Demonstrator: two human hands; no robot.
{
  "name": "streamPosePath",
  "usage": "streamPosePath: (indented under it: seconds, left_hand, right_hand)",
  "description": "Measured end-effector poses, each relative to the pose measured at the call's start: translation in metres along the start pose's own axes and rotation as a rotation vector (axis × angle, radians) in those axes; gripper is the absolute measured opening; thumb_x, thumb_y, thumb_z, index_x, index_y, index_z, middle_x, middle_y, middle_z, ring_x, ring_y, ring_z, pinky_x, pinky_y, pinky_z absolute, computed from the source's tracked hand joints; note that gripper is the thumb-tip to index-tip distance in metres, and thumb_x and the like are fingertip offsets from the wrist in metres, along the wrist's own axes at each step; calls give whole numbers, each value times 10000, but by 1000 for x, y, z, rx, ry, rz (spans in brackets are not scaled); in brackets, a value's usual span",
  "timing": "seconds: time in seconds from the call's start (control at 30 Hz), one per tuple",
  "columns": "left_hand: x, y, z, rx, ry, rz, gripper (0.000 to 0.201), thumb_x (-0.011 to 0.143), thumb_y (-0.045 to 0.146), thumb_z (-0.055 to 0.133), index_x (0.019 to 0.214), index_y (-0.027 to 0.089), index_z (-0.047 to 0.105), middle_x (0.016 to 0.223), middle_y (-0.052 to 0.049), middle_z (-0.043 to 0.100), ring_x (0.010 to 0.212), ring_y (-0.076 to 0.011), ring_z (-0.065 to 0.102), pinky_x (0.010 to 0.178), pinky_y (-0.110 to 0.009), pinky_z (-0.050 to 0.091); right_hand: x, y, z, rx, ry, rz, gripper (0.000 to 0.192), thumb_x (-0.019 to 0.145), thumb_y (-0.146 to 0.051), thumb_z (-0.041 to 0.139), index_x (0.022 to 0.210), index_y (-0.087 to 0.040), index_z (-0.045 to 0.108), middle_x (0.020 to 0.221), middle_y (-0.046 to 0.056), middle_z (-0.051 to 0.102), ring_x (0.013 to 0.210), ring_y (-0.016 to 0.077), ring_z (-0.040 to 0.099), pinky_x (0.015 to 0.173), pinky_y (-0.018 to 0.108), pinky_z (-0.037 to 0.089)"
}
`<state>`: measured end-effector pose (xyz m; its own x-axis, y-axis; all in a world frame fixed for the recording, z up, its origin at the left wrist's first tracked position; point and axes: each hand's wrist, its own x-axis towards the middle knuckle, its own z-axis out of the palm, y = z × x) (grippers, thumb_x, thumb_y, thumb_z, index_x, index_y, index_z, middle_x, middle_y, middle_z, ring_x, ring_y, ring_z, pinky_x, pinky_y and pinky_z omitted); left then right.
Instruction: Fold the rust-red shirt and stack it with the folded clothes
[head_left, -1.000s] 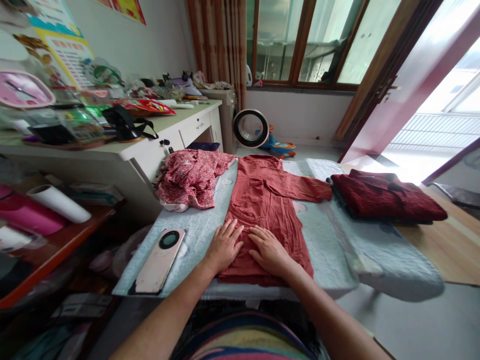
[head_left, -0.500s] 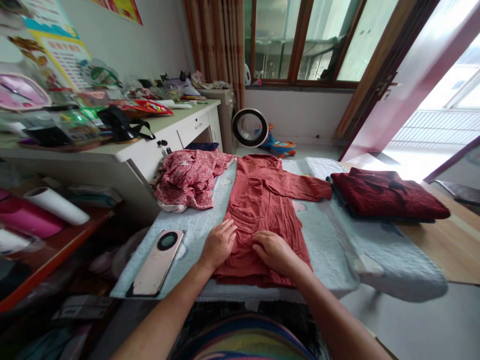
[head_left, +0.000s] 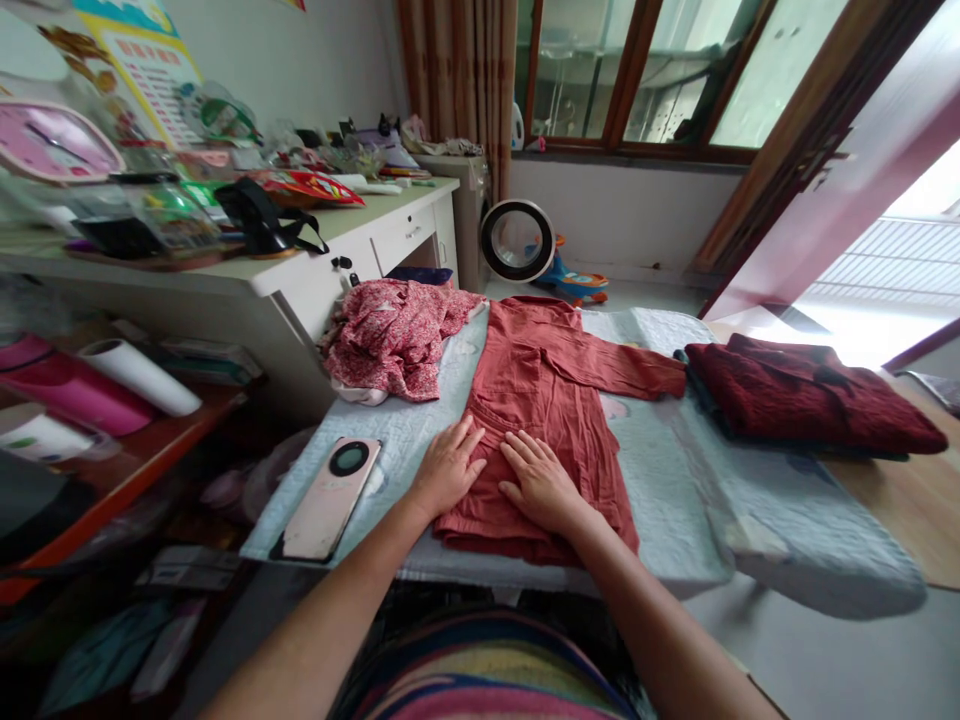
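Observation:
A rust-red shirt (head_left: 544,385) lies lengthwise on the pale blue padded cover (head_left: 660,480) of a table, one sleeve folded across toward the right. My left hand (head_left: 448,468) lies flat, fingers spread, on the shirt's lower left edge. My right hand (head_left: 541,483) lies flat beside it on the lower part of the shirt. Neither hand grips the cloth.
A crumpled red floral garment (head_left: 394,335) lies at the cover's far left. A folded dark red garment (head_left: 806,400) sits at the right. A pink phone (head_left: 330,497) lies near my left hand. A cluttered white desk (head_left: 285,285) stands to the left.
Half a second ago my fingers were curled, bunching the cloth; now both hands lie flat and spread on the shirt again. The view has shifted slightly.

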<state>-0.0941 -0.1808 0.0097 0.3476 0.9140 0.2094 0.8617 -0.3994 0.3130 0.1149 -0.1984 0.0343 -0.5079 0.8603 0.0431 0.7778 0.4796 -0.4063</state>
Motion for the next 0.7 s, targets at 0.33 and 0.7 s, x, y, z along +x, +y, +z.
streamPosePath:
  seconds: [0.33, 0.7]
  left_hand:
    - [-58, 1, -44, -320, -206, -11, 839, 629, 437, 823, 1366, 246, 470, 1421, -126, 406, 1325, -299, 423, 1106, -448, 382]
    - [-77, 22, -43, -263, -51, 32, 749, 671, 201, 708, 1360, 205, 413, 1450, -145, 348, 1345, -293, 395, 1134, -435, 347]
  right_hand:
    - [-20, -2, -23, 246, -12, -81, 434, 873, -298, 593, 1287, -172, 584, 1427, 146, 491, 1351, 270, 417, 1124, 475, 333]
    - [-58, -8, -25, 253, 10, -115, 328, 751, -252, 682, 1062, -191, 596, 1407, 133, 482, 1310, 277, 438, 1085, 476, 357]
